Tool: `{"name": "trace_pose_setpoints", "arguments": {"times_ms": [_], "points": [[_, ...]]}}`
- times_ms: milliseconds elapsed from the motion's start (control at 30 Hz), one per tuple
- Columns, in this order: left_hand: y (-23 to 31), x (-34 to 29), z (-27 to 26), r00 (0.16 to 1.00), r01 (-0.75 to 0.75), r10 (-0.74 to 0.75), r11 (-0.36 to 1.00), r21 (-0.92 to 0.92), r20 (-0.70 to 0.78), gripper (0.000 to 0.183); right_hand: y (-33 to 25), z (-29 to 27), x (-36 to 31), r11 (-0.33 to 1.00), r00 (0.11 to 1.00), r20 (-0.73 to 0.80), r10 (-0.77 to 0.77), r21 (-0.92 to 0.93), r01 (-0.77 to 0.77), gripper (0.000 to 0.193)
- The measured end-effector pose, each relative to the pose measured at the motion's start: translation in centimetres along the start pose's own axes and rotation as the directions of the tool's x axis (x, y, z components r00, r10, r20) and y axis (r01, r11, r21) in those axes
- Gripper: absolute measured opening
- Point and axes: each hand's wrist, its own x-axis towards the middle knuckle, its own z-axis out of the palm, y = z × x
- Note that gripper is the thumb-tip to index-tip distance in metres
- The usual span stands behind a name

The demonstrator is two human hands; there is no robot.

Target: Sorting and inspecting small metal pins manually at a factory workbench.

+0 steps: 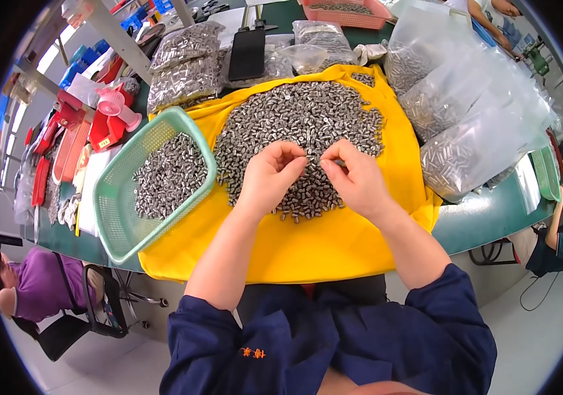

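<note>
The small piece pinched between the left hand and the right hand is too small to tell its shape. Both hands cover part of the metal parts pile. At one o'clock, a person is cut by the picture's edge. The contents of the pink basket at twelve o'clock are only partly visible.

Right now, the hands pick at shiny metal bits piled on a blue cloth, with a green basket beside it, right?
Not quite: the head view shows the cloth is yellow, not blue. The hands do pick at the metal bits, with the green basket beside it.
</note>
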Motion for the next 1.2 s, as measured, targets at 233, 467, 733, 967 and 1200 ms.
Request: {"name": "trace_pose_setpoints", "arguments": {"times_ms": [233, 467, 733, 967, 1200], "points": [[-0.1, 0.2, 0.0, 0.996, 0.088, -0.077, 0.959, -0.269, 0.051, 0.017, 1.2, 0.2, 0.1, 0.998, 0.999, -0.038, 0.038, 0.06, -0.036, 0.006], [-0.1, 0.1, 0.2, 0.989, 0.105, -0.057, 0.917, -0.385, 0.135, 0.017, 0.9, 0.1, 0.4, 0.983, 1.0, -0.008, 0.011, 0.184, -0.009, 0.006], [-0.5, 0.0, 0.2, 0.988, 0.062, -0.002, 0.921, -0.385, 0.156, 0.016, 1.0, 0.2, 0.1, 0.982, 1.0, 0.006, 0.018, 0.189, -0.019, 0.006], [-0.2, -0.1, 0.3, 0.99, 0.044, 0.002, 0.945, -0.324, 0.141, 0.014, 0.3, 0.1, 0.1, 0.998, 1.0, 0.003, -0.001, 0.063, 0.001, 0.005], [0.0, 0.0, 1.2, 0.999, -0.017, 0.023, 0.991, -0.131, 0.047, 0.012, 0.9, 0.3, 0.1, 0.923, 0.956, -0.029, -0.293, -0.269, 0.275, 0.005]]}}
